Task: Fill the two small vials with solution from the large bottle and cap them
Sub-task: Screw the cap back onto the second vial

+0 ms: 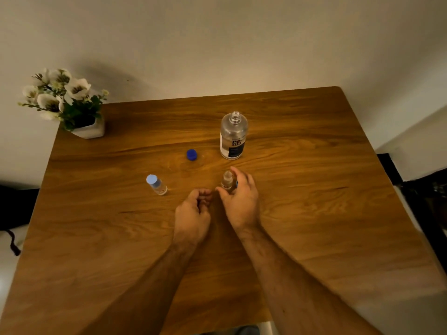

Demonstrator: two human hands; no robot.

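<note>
While both hands work near the middle of the brown wood-grain bench, the layout reads cleanly from the left. At the far left corner stands a white square ceramic pot of white artificial flowers. Nearer the centre, a small clear vial with a pale blue cap stands on the wood, already closed, with some clear liquid low inside. Behind it, toward the far edge, a dark blue ribbed plastic cap lies loose. The left hand rests on the bench with its fingers curled inward; whether it has anything in them, I cannot tell. Just beside it, the right hand holds the second small clear vial, thumb and fingers wrapped round its body, its top seemingly uncapped. Behind, the large clear cylindrical bottle with a dark label stands upright and open, apparently part full.

Risks, as I judge them: the held vial is slim, smooth and light, so a loose hold or a nudge from the other hand could tip it and spill the solution. The open bottle stands close behind the right hand, and a careless reach could knock it over. The loose cap is round and could roll if brushed.
</note>
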